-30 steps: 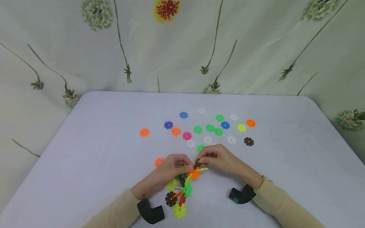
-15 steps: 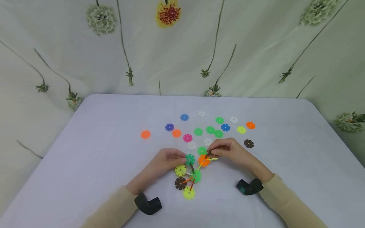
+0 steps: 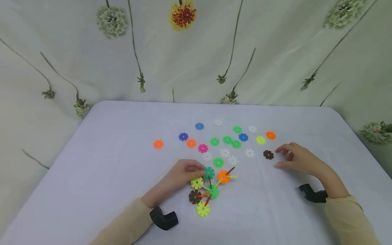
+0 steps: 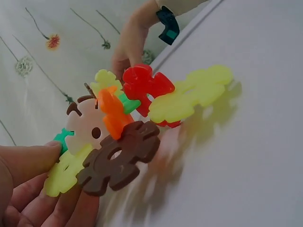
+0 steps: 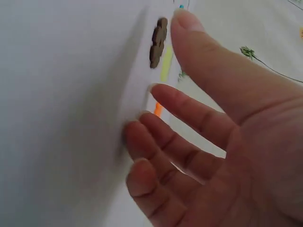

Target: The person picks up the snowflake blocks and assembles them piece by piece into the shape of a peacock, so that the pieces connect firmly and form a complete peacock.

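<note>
Nearest the person, a joined cluster of notched discs (image 3: 212, 192) stands on the near half of the table (image 3: 92, 170), its discs slotted together at differing tilts. At its upper left, the left hand (image 3: 186, 172) pinches a teal disc (image 3: 209, 173) of that cluster between thumb and fingers.

Farther out, toward the table's right edge, the right hand (image 3: 298, 160) holds nothing; its fingers are loosely bent, a gap between thumb and forefinger. A loose brown disc (image 3: 268, 154) lies flat just off those fingertips, on the side toward the left edge, not touching them. Being round, it has no long axis; the right hand is much the nearer.

Beyond, toward the far edge, lie more loose discs (image 3: 227, 140). No brand, label or writing can be read.
</note>
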Tool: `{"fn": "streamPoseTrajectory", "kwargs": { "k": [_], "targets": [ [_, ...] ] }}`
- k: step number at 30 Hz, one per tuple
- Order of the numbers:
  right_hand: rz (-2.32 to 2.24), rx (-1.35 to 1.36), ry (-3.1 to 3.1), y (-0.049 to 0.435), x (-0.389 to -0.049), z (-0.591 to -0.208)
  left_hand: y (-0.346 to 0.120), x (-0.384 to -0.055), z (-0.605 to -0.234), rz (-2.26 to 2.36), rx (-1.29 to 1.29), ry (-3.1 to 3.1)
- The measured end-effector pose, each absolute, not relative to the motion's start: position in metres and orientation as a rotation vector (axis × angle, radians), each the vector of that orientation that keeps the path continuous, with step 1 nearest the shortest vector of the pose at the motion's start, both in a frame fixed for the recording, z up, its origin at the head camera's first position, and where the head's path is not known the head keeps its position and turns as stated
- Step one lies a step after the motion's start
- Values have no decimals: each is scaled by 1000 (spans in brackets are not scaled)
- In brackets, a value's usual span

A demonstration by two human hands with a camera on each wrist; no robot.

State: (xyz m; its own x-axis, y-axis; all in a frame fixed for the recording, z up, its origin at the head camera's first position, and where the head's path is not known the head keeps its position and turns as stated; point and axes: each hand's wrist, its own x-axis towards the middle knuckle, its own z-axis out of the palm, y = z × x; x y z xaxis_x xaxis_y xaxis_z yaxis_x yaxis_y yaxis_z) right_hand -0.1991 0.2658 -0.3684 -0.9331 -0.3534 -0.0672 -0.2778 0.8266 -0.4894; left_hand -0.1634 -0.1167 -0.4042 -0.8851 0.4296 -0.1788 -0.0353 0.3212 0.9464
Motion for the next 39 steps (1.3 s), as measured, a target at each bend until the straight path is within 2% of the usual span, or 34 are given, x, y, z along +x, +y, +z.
{"fn": "streamPoseTrajectory", "kwargs": {
  "k": [6,23,27,32,39],
  "targets": [
    [-808,-609,2846,256,-206,-377,-111,-165,-401,1571,370,2186],
    [-918,-639,2832,226,-206,-383,-97,-176,-394,1487,503,2136],
    [-1150,-644,2767,208,-200,-381,-95,-176,-395,1453,519,2152],
    [-1553,-805,2428,172,-187,-383,-93,-176,-398,1432,504,2167],
    [-1621,-900,2236,150,-174,-391,-92,-174,-399,1452,488,2147]
  ]
}}
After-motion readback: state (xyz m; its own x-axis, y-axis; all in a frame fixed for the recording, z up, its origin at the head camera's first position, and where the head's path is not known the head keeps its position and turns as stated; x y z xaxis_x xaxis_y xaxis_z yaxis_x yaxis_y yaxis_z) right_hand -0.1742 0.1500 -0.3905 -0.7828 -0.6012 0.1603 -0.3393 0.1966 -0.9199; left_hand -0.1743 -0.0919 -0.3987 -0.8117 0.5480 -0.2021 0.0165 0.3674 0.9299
